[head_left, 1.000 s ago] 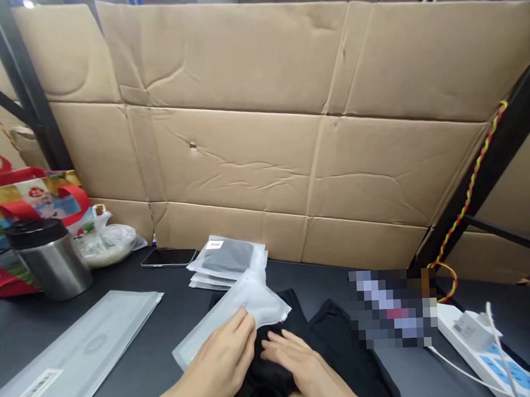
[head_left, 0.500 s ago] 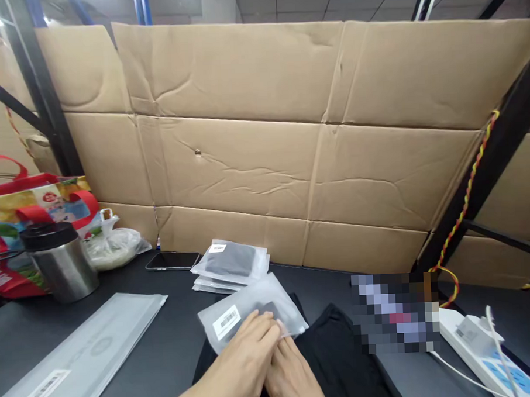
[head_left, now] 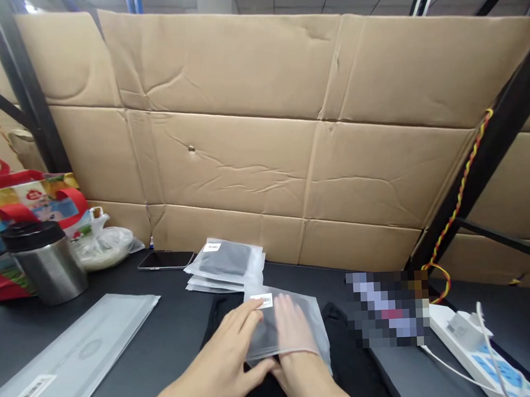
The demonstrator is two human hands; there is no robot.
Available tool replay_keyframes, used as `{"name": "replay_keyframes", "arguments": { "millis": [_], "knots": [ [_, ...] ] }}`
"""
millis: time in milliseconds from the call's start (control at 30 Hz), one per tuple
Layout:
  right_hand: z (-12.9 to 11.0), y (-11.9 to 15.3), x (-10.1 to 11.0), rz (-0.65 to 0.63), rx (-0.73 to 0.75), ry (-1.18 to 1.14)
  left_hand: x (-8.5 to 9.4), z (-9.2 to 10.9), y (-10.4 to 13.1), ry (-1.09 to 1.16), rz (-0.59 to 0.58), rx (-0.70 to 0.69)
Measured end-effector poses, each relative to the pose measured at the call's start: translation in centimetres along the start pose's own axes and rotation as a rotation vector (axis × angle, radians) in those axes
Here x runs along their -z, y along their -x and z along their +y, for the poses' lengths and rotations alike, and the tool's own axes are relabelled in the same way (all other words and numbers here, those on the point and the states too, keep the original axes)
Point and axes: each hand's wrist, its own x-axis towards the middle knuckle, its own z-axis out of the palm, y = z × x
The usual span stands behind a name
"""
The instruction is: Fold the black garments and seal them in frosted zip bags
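Note:
A frosted plastic bag (head_left: 317, 316) with a white barcode label (head_left: 266, 302) lies over folded black cloth (head_left: 357, 358), its open end towards me. My right hand (head_left: 300, 343) reaches into the bag, its fingers stretched out and showing through the plastic. Beside it, my left hand (head_left: 230, 346) grips the bag's left edge, fingers on top near the label and thumb at the opening. Something dark shows inside the bag next to my right fingers. Behind the hands sits a stack of similar filled bags (head_left: 226, 261).
To the left lie a long frosted pouch (head_left: 84, 347), a steel flask (head_left: 48, 269), a colourful carrier bag (head_left: 36, 199) and a knotted plastic bag (head_left: 104, 249). A phone (head_left: 166, 260) rests by the cardboard wall (head_left: 227, 136). At right are a power strip (head_left: 468, 336) and a blurred-out object (head_left: 388, 310).
My right hand has gone into the bag. The bag has turned and shifted right, and my left hand has moved from its top to its left edge. The view has shifted slightly.

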Motion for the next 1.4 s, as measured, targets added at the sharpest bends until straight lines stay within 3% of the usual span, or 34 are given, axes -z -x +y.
{"name": "replay_keyframes", "arguments": {
  "millis": [133, 300, 400, 533, 667, 767, 867, 933, 1067, 1167, 1267, 1400],
  "knots": [
    [0.1, -1.1, -0.7, 0.014, -0.035, 0.050, -0.6, -0.8, 1.4, -0.006, -0.017, 0.184],
    [-0.7, -2.2, -1.4, 0.039, -0.086, 0.116, -2.3, 0.3, 1.6, -0.043, -0.100, 0.187],
    [-1.3, -0.8, -0.2, 0.053, -0.033, 0.080, -2.3, -0.1, 1.7, -0.125, -0.116, 0.244],
    [-1.8, 2.0, 1.1, 0.061, 0.156, -0.008, -1.0, -0.7, 1.7, -0.207, -0.131, 0.262],
    [-1.4, 3.0, 1.3, -0.032, 0.226, -0.082, 1.2, 0.1, 0.5, -0.187, -0.094, 0.184],
    [-1.1, 2.6, 1.9, -0.169, 0.170, -0.110, 1.7, 0.3, -1.7, -0.112, -0.065, -0.008],
    [-1.0, 2.3, 2.8, -0.211, 0.141, -0.141, 0.1, -0.6, -3.8, -0.086, -0.188, -0.194],
    [-0.5, 2.4, 3.7, -0.193, 0.142, -0.195, -1.5, -1.5, -4.5, -0.105, -0.258, -0.244],
    [2.1, 2.8, 6.6, -0.162, 0.077, -0.334, -4.3, -2.9, -4.1, -0.194, -0.219, -0.231],
    [4.9, 3.0, 8.8, -0.139, -0.062, -0.239, -4.8, -3.1, -3.4, -0.279, -0.181, -0.236],
    [6.8, 3.3, 9.3, -0.191, -0.113, -0.143, -4.8, -2.3, -3.4, -0.360, -0.151, -0.254],
    [7.6, 3.9, 8.0, -0.231, -0.088, -0.120, -5.2, 0.6, -4.2, -0.416, -0.116, -0.272]
  ]
}}
